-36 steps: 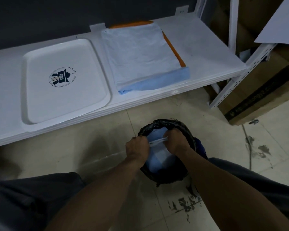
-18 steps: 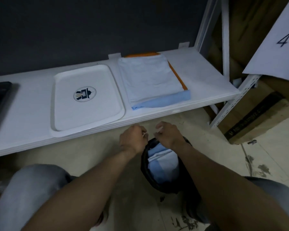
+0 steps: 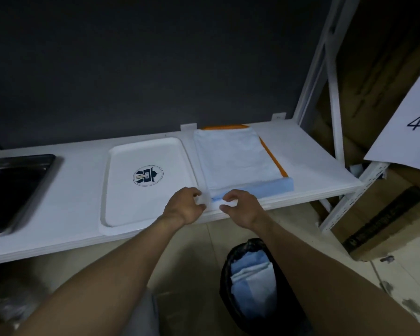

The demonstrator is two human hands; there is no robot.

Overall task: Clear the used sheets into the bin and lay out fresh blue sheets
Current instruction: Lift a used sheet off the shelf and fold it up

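A folded stack of pale blue sheets (image 3: 233, 161) lies on an orange tray (image 3: 275, 162) on the white shelf (image 3: 313, 166). Left of it sits a bare white tray (image 3: 121, 190) with a round logo. My left hand (image 3: 183, 206) and my right hand (image 3: 241, 206) hover side by side at the stack's front left corner. The left fingers are curled around a whitish blur that I cannot make out. The right fingers and thumb curve over the corner with a gap between them. On the floor below, a black-lined bin (image 3: 224, 284) holds crumpled blue and white used sheets (image 3: 250, 275).
A dark sink (image 3: 15, 185) is set into the shelf at the far left. A white shelf post (image 3: 331, 112) rises at the right, with cardboard boxes (image 3: 386, 226) and a hanging paper sign (image 3: 412, 132) beyond it. My knees are near the bin.
Both hands have left the bin and risen to the shelf's front edge at the stack's corner. The used sheets stay in the bin. My view has tilted upward.
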